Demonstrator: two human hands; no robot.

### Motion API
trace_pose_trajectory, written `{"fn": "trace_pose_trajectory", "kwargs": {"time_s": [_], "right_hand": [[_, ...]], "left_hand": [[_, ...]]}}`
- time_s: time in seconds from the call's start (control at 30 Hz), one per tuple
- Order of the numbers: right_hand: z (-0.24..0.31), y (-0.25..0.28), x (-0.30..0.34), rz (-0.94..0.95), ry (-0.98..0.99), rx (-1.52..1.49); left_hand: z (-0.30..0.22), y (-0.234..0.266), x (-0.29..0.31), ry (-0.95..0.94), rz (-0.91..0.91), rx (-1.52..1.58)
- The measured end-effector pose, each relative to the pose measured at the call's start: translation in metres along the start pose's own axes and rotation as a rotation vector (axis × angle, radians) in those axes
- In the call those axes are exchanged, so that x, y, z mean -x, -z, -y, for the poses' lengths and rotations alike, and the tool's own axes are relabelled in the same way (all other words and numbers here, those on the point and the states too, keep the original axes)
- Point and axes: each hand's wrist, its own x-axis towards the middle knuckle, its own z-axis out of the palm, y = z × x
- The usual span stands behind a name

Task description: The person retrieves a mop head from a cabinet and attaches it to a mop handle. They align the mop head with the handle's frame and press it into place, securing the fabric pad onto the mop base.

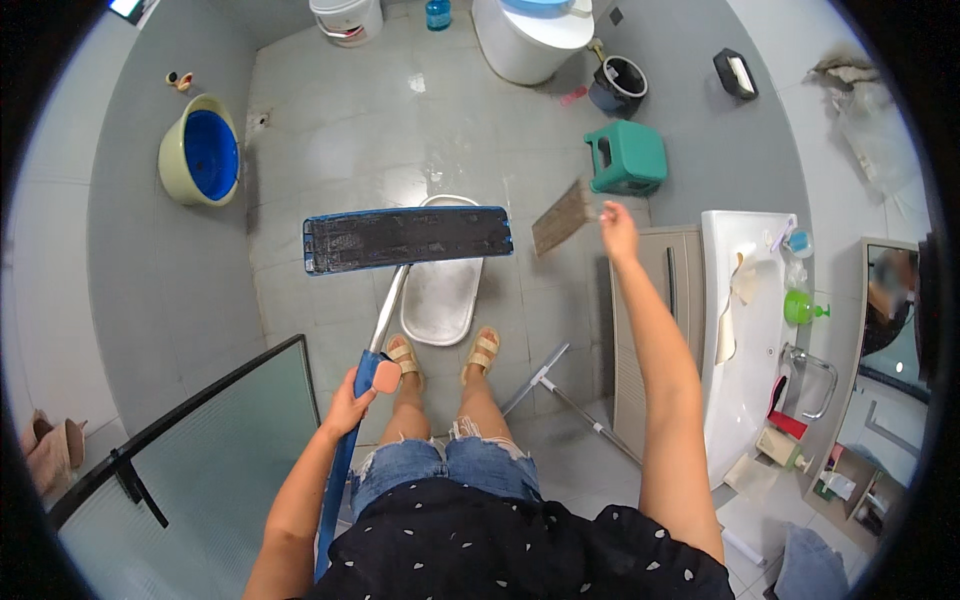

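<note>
Bathroom w/ grey tiled floor (pixel 350 150), glossy and wet-looking near the toilet (pixel 530 40). Left hand (pixel 350 400) is clamped on the flat mop (pixel 408 238) handle, mop head raised over a silver basin (pixel 440 290) at the feet. Right hand (pixel 618 230) pinches a tan rectangular pad (pixel 562 217), held up beside the sink cabinet (pixel 690 300); green stool (pixel 626 156) just beyond.

head cam | looks straight down | bathroom floor (pixel 350 140) far below
</note>
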Motion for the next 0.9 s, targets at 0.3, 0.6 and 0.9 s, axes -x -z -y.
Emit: {"fn": "trace_pose_trajectory", "kwargs": {"time_s": [0.3, 0.6, 0.9], "right_hand": [[-0.077, -0.066, 0.159, 0.318, -0.215, -0.16], [-0.185, 0.008, 0.258, -0.438, -0.915, -0.799], [-0.243, 0.093, 0.217, -0.929, -0.944, -1.701]], "left_hand": [[-0.007, -0.019, -0.036, -0.025, 0.028, 0.025], [-0.017, -0.024, -0.062, -0.069, 0.042, -0.046], [-0.04, -0.03, -0.073, -0.077, 0.108, -0.135]]}}
